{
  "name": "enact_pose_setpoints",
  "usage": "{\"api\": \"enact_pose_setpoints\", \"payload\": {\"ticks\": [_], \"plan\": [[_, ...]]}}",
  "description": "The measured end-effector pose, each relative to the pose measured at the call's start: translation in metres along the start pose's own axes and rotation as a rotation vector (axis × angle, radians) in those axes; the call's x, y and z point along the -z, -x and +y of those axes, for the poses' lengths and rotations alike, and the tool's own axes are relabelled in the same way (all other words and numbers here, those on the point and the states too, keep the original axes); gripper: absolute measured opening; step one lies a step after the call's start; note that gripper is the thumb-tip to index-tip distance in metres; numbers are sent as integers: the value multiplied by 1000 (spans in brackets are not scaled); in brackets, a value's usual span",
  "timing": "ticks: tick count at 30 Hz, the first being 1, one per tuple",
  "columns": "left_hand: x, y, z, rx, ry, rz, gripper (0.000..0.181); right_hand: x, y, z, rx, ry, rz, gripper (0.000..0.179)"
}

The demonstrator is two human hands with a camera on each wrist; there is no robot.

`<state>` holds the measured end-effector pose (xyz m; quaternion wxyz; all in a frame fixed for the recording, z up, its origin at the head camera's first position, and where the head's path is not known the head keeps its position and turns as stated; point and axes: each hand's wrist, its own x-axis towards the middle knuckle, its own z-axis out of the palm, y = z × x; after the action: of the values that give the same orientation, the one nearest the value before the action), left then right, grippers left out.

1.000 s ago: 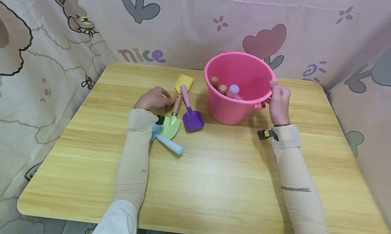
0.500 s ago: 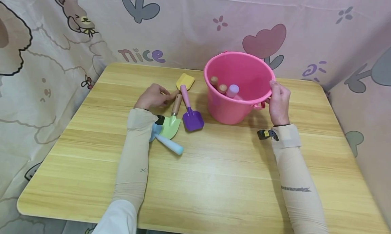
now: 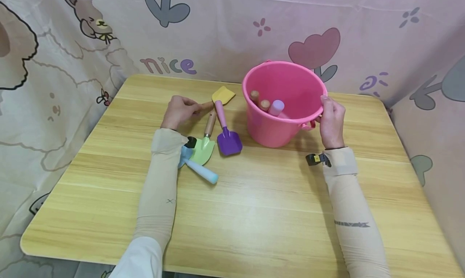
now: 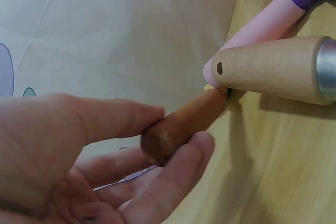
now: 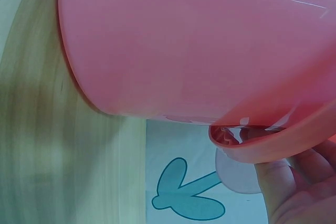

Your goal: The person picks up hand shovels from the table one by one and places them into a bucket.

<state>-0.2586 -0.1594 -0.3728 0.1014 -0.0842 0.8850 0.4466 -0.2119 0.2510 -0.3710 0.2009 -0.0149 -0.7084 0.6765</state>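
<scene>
Between thumb and fingers, my left hand (image 3: 179, 111) pinches the brown wooden handle of a small yellow shovel (image 3: 223, 95). That handle's end shows up close in the left wrist view, the shovel (image 4: 191, 116) pointing away from the palm. Beside it lie a green trowel (image 3: 204, 151) with a wooden handle and a purple shovel (image 3: 229, 143) with a pink handle. My right hand (image 3: 333, 120) grips the rim of a pink bucket (image 3: 270, 132), thumb on top. In the right wrist view the bucket (image 5: 184, 51) stands on the tabletop, the fingers under its rim.
Two wooden handle ends and a lilac handle (image 3: 277, 107) stick up inside the bucket. A blue tool (image 3: 201, 171) with a pale blue handle lies by the left forearm, its head partly hidden. A printed cloth (image 3: 225, 36) hangs behind the wooden table (image 3: 254, 213).
My left hand has moved slightly away from me with the handle, and the yellow shovel has turned and shifted a little to the right. The right hand and bucket stay put.
</scene>
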Motion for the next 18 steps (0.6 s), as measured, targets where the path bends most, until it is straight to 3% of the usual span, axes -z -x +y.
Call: {"api": "enact_pose_setpoints", "payload": {"ticks": [18], "plan": [[-5,-10,-10,-22,309,123,33,1,0,1,11,-14,-16,47]]}}
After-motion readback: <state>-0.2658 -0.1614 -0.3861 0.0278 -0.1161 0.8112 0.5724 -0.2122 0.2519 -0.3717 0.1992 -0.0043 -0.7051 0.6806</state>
